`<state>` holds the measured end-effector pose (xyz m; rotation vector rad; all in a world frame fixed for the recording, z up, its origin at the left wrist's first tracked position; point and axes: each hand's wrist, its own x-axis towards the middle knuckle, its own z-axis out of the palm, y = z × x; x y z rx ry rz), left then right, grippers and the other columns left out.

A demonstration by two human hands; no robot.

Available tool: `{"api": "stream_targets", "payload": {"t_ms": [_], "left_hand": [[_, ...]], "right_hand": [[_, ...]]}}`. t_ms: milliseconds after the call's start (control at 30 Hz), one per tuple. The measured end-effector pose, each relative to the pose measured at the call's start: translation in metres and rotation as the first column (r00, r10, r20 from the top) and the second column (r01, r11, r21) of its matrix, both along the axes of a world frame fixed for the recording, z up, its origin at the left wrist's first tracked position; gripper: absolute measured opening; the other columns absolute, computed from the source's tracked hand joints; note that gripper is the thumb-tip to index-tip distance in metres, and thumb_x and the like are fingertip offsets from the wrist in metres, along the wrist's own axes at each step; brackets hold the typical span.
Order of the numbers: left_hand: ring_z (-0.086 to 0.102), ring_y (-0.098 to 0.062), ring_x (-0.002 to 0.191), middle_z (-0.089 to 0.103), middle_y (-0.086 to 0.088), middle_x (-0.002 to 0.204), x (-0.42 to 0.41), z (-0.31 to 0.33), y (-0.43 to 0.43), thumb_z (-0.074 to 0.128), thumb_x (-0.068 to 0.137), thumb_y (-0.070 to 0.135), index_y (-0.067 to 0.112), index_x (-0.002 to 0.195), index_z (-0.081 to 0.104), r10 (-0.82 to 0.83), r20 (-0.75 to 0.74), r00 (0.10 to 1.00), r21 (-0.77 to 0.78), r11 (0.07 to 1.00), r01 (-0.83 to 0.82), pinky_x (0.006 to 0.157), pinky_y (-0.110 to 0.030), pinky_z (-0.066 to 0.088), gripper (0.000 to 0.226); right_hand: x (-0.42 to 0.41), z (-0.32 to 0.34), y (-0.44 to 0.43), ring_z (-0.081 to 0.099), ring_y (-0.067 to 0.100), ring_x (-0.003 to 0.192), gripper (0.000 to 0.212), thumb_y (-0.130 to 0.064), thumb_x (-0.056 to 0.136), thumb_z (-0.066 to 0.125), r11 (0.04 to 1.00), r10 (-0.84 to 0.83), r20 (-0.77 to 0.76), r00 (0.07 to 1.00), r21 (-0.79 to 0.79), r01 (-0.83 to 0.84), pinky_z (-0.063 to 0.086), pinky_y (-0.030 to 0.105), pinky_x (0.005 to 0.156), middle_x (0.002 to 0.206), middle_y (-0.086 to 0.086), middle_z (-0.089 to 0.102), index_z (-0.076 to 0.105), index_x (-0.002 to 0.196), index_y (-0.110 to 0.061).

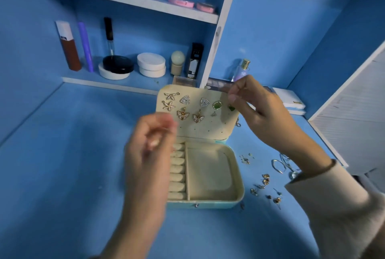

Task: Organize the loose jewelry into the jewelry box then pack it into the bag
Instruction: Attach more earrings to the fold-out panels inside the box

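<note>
Left hand (150,144) motion-blurred; finger pose unreadable. It hides the left ends of the ring rolls (178,172) in the jewelry box (216,204). Right hand (260,112) covers part of one green earring (231,108); contact unclear. Loose jewelry (265,178) near the right edge of the worktop (62,175): too small to identify.

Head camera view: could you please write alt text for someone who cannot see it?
A person's right hand pinches the earring panel of an open jewelry box, beside a green earring. The blurred left hand hovers over its ring rolls; loose jewelry lies on the blue desk.
</note>
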<state>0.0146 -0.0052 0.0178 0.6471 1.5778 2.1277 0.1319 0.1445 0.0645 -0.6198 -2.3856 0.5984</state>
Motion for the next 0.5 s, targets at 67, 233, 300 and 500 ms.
{"api": "stream_targets", "payload": {"t_ms": [67,233,300,500], "left_hand": [[0.066,-0.009,0.080,0.073,0.002,0.088,0.029,0.007,0.002,0.051,0.086,-0.005,0.015,0.093,0.064,-0.225,0.386,0.894,0.108,0.974,0.199,0.063,-0.017,0.048,0.024],[0.064,-0.017,0.106,0.070,-0.008,0.112,0.053,0.012,0.014,0.047,0.089,0.001,0.008,0.114,0.061,-0.364,0.791,0.492,0.269,0.929,0.255,0.091,-0.031,0.047,0.030],[0.062,-0.018,0.108,0.069,-0.009,0.114,0.057,0.015,0.015,0.049,0.087,0.000,0.007,0.111,0.061,-0.372,0.822,0.431,0.298,0.926,0.231,0.096,-0.033,0.045,0.028],[0.063,-0.016,0.091,0.069,-0.007,0.100,0.059,0.019,0.014,0.054,0.066,0.002,0.009,0.103,0.061,-0.406,0.832,0.379,0.368,0.914,0.170,0.102,-0.034,0.040,0.038]], "right_hand": [[0.004,-0.002,-0.004,0.059,0.019,0.084,0.011,-0.021,0.094,0.046,1.000,0.008,-0.016,1.000,0.001,-0.008,0.045,0.035,0.077,0.084,-0.014,0.061,0.044,0.087,-0.030],[0.016,-0.005,-0.018,0.063,0.022,0.092,0.003,-0.022,0.096,0.047,1.000,-0.006,-0.008,1.000,0.016,0.006,0.047,0.043,0.080,0.095,-0.019,0.062,0.046,0.093,-0.021],[0.020,-0.005,-0.025,0.062,0.010,0.106,0.005,-0.020,0.097,0.047,1.000,0.008,-0.002,1.000,-0.008,-0.008,0.049,0.037,0.085,0.104,-0.019,0.065,0.045,0.092,-0.020],[0.034,-0.005,-0.049,0.055,-0.017,0.102,0.005,-0.017,0.094,0.049,1.000,0.028,0.009,1.000,0.010,-0.028,0.037,0.001,0.066,0.119,-0.019,0.061,0.045,0.091,-0.019]]}}
